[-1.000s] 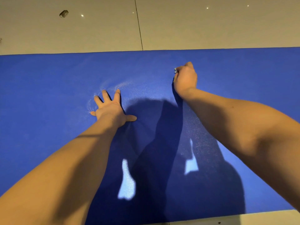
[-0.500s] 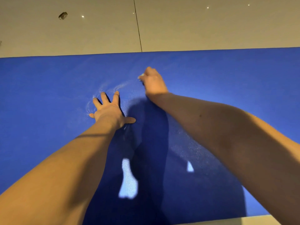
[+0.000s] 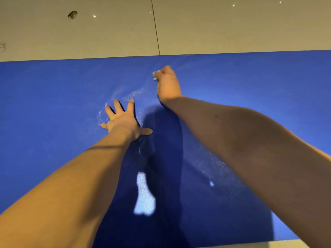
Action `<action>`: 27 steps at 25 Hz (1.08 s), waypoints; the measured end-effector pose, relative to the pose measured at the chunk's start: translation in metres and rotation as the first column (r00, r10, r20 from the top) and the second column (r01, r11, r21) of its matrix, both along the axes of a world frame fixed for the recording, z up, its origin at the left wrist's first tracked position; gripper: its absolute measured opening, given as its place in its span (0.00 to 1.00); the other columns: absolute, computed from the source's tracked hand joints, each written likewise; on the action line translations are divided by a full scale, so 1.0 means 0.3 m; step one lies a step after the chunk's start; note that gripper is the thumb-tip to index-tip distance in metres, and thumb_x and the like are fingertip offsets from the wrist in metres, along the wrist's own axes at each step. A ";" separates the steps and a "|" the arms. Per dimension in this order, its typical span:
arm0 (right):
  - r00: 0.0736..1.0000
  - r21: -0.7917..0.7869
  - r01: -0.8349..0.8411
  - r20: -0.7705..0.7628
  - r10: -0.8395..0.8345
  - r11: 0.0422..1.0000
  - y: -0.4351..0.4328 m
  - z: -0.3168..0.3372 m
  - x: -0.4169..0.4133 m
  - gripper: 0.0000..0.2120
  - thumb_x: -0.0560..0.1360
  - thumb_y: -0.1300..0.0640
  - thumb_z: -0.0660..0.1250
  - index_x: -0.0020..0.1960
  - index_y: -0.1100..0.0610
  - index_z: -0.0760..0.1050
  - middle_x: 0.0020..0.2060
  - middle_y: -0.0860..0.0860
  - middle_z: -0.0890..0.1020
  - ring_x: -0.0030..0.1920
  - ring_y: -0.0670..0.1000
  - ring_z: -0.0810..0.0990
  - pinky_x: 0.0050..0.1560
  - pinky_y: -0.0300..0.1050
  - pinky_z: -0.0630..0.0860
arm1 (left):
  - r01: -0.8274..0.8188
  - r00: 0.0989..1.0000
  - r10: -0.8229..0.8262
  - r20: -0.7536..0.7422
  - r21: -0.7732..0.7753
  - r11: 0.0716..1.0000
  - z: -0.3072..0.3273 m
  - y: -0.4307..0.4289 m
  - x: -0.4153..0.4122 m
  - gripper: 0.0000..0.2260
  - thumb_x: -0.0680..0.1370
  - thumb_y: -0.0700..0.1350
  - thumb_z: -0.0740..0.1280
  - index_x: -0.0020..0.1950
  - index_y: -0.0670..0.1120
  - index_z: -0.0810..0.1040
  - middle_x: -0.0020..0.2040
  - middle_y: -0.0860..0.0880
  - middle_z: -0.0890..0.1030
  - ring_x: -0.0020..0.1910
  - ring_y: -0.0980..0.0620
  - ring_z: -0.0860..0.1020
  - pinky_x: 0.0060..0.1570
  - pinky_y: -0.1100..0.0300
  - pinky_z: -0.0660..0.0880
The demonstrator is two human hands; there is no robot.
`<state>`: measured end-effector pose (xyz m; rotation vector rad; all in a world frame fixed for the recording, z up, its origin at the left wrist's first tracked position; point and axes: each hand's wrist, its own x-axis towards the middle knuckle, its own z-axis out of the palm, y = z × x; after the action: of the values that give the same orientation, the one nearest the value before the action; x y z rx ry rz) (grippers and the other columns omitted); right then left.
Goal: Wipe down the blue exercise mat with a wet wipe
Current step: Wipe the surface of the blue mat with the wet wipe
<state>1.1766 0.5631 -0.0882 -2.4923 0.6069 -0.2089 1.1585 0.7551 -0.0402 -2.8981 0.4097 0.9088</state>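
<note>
Blue, finely grained mat [image 3: 53,104] lies flat on the smooth beige floor [image 3: 215,24]. Our left hand [image 3: 123,120] presses it with fingers spread; our right hand [image 3: 167,85] grips a crumpled pale wipe [image 3: 155,75] on it, now swept leftward, nearer the left hand

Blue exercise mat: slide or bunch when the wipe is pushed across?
Probably stays put: the blue exercise mat lies flat on the pale tiled floor, left hand pressing it. Likely floppy if lifted; far edge looks thin. The white wet wipe in the right hand may tug it.
</note>
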 end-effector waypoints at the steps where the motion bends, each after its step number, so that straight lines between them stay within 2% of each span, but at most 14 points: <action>1: 0.996 -0.022 -0.089 0.027 0.089 0.996 0.016 -0.008 0.007 0.26 0.76 0.68 0.62 0.37 0.40 0.55 0.48 0.49 0.70 0.45 0.30 0.62 0.46 0.29 0.59 | 0.001 1.000 -0.001 0.001 0.003 1.000 0.001 0.000 0.000 0.60 0.59 0.71 0.78 0.80 0.63 0.43 0.80 0.50 0.42 0.78 0.37 0.44 0.65 0.29 0.66; 2: 0.987 -0.051 -0.155 0.044 0.158 0.987 0.015 0.003 0.008 0.25 0.75 0.69 0.62 0.37 0.40 0.59 0.45 0.44 0.67 0.46 0.25 0.58 0.47 0.31 0.59 | 0.002 1.000 -0.002 0.001 0.008 1.000 0.002 0.000 -0.001 0.60 0.59 0.71 0.78 0.80 0.63 0.43 0.80 0.50 0.43 0.78 0.37 0.44 0.65 0.29 0.66; 4: 0.981 -0.067 -0.192 0.016 0.194 0.979 -0.054 0.020 -0.006 0.18 0.75 0.69 0.62 0.41 0.45 0.73 0.42 0.41 0.64 0.47 0.23 0.56 0.46 0.42 0.59 | 0.002 1.000 -0.002 0.001 0.006 1.000 0.002 -0.001 -0.002 0.60 0.59 0.71 0.77 0.80 0.63 0.43 0.80 0.50 0.43 0.78 0.37 0.44 0.65 0.29 0.66; 6: 0.988 -0.136 -0.154 -0.027 0.152 0.979 -0.168 0.024 -0.038 0.17 0.76 0.68 0.61 0.44 0.45 0.73 0.48 0.53 0.74 0.50 0.33 0.66 0.49 0.46 0.60 | -0.001 1.000 0.001 0.000 0.001 1.000 0.000 0.000 0.000 0.60 0.59 0.72 0.77 0.80 0.63 0.43 0.80 0.50 0.42 0.79 0.38 0.44 0.66 0.29 0.65; 7: 0.998 -0.136 -0.063 -0.032 0.059 0.989 -0.240 0.028 -0.053 0.14 0.76 0.67 0.61 0.45 0.48 0.73 0.52 0.58 0.75 0.51 0.40 0.71 0.50 0.48 0.64 | -0.005 1.000 0.005 -0.001 -0.003 1.000 0.000 0.001 0.002 0.60 0.59 0.72 0.77 0.80 0.63 0.43 0.80 0.50 0.42 0.79 0.38 0.43 0.66 0.29 0.65; 8: 0.996 -0.091 0.093 0.016 -0.092 0.992 -0.305 0.036 -0.071 0.10 0.76 0.66 0.60 0.46 0.51 0.73 0.52 0.58 0.74 0.51 0.52 0.74 0.50 0.52 0.68 | -0.008 1.000 0.008 -0.003 -0.008 1.000 0.000 0.003 0.001 0.60 0.59 0.72 0.77 0.80 0.63 0.43 0.80 0.50 0.42 0.79 0.38 0.43 0.66 0.28 0.65; 9: 0.964 -0.010 0.263 0.045 -0.262 0.965 -0.360 0.046 -0.088 0.08 0.76 0.64 0.59 0.44 0.53 0.72 0.50 0.55 0.73 0.48 0.56 0.73 0.50 0.55 0.70 | -0.007 1.000 0.007 -0.002 -0.015 1.000 -0.001 0.003 0.000 0.60 0.60 0.72 0.77 0.80 0.63 0.43 0.80 0.50 0.42 0.79 0.38 0.43 0.66 0.28 0.64; 11: 0.876 0.131 0.476 0.017 -0.483 0.869 -0.408 0.025 -0.071 0.09 0.75 0.63 0.57 0.39 0.52 0.65 0.46 0.51 0.69 0.42 0.55 0.68 0.46 0.55 0.69 | -0.007 1.000 0.007 -0.001 -0.026 1.000 -0.005 0.005 -0.001 0.60 0.60 0.71 0.77 0.80 0.62 0.43 0.80 0.50 0.42 0.79 0.38 0.42 0.66 0.27 0.64; 13: 0.841 0.239 0.525 0.004 -0.541 0.817 -0.361 0.034 -0.020 0.09 0.74 0.63 0.57 0.38 0.52 0.63 0.45 0.50 0.69 0.41 0.53 0.66 0.43 0.50 0.66 | -0.012 1.000 0.012 -0.003 -0.026 1.000 -0.005 0.004 0.000 0.60 0.59 0.71 0.78 0.80 0.62 0.43 0.80 0.50 0.41 0.79 0.38 0.42 0.66 0.27 0.63; 15: 0.872 0.333 0.463 -0.003 -0.490 0.821 -0.277 0.040 0.047 0.05 0.72 0.62 0.57 0.41 0.53 0.65 0.45 0.52 0.71 0.42 0.52 0.66 0.44 0.46 0.66 | -0.014 1.000 0.014 -0.004 -0.023 1.000 -0.005 0.003 0.001 0.60 0.59 0.71 0.78 0.80 0.62 0.43 0.80 0.49 0.42 0.79 0.38 0.42 0.66 0.27 0.63; 18: 0.911 0.484 0.356 0.011 -0.412 0.800 -0.114 0.047 0.135 0.06 0.74 0.65 0.58 0.41 0.56 0.65 0.42 0.53 0.75 0.38 0.51 0.70 0.36 0.45 0.65 | -0.008 1.000 0.008 0.002 -0.034 0.999 -0.005 0.002 0.000 0.61 0.59 0.71 0.78 0.80 0.62 0.44 0.80 0.49 0.42 0.79 0.38 0.43 0.65 0.26 0.63; 21: 0.989 0.560 0.116 0.010 -0.147 0.820 0.038 0.063 0.186 0.12 0.75 0.68 0.57 0.39 0.53 0.62 0.44 0.54 0.72 0.40 0.51 0.71 0.37 0.46 0.66 | -0.008 1.000 0.008 0.011 -0.049 0.999 -0.011 0.006 -0.002 0.60 0.59 0.71 0.78 0.80 0.62 0.45 0.80 0.49 0.43 0.79 0.38 0.43 0.65 0.26 0.63; 24: 0.994 0.464 0.099 -0.013 -0.106 0.880 -0.008 0.083 0.174 0.11 0.78 0.65 0.59 0.39 0.54 0.64 0.45 0.52 0.73 0.42 0.52 0.74 0.39 0.45 0.69 | 0.004 1.000 -0.003 0.022 -0.063 0.998 -0.012 0.013 -0.005 0.60 0.59 0.71 0.78 0.80 0.61 0.45 0.80 0.48 0.44 0.79 0.37 0.43 0.65 0.25 0.63; 27: 0.958 0.332 0.278 -0.031 -0.284 0.901 -0.204 0.095 0.098 0.09 0.76 0.61 0.62 0.39 0.54 0.64 0.48 0.54 0.75 0.43 0.53 0.75 0.40 0.47 0.71 | 0.011 0.999 -0.009 0.031 -0.061 0.998 -0.018 0.017 -0.002 0.59 0.59 0.72 0.77 0.80 0.61 0.45 0.79 0.48 0.45 0.78 0.36 0.45 0.65 0.25 0.63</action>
<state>1.2060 0.5019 -0.0597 -2.0686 0.9152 -0.2163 1.1578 0.7603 -0.0454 -2.9583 0.4571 0.8648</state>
